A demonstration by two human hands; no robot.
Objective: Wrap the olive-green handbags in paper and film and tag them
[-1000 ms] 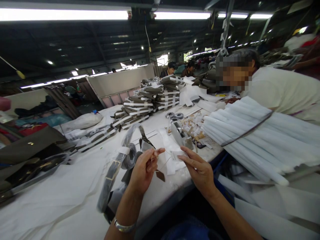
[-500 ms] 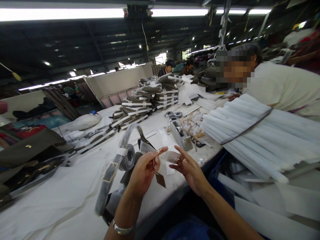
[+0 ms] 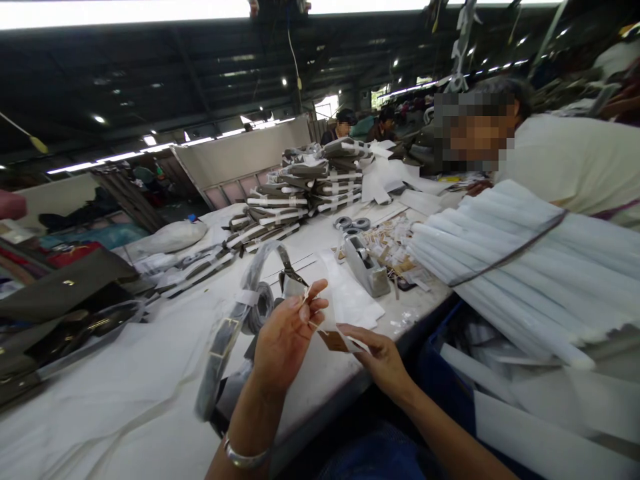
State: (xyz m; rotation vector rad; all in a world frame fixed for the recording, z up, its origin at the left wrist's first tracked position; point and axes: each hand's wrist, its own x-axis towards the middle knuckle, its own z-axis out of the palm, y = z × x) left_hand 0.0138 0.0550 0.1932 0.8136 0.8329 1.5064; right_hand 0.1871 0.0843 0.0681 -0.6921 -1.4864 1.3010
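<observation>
My left hand [image 3: 286, 341] is closed, pinching a thin pale string [image 3: 306, 295] between thumb and fingers. From that string hangs a brown hang tag [image 3: 333, 341], with a white piece against it. My right hand [image 3: 380, 357] grips the tag's right side, fingers pressed together on it. Left of my left hand lies a grey strap [image 3: 216, 363] with a gold buckle, wrapped in clear film, beside a coiled wrapped strap [image 3: 261, 308]. White paper sheets [image 3: 357, 297] lie behind both hands.
A tape dispenser [image 3: 367, 270] stands behind my right hand, near a heap of loose tags [image 3: 393, 243]. Wrapped bags [image 3: 295, 193] are piled at the back. White rolls [image 3: 510, 247] bound with a strap jut over the table's right edge. A co-worker [image 3: 565, 153] leans in there.
My right hand has moved down and closed on the tag, which now lies more level. The clear strip seen at my right fingers earlier no longer shows there. My left hand keeps the string.
</observation>
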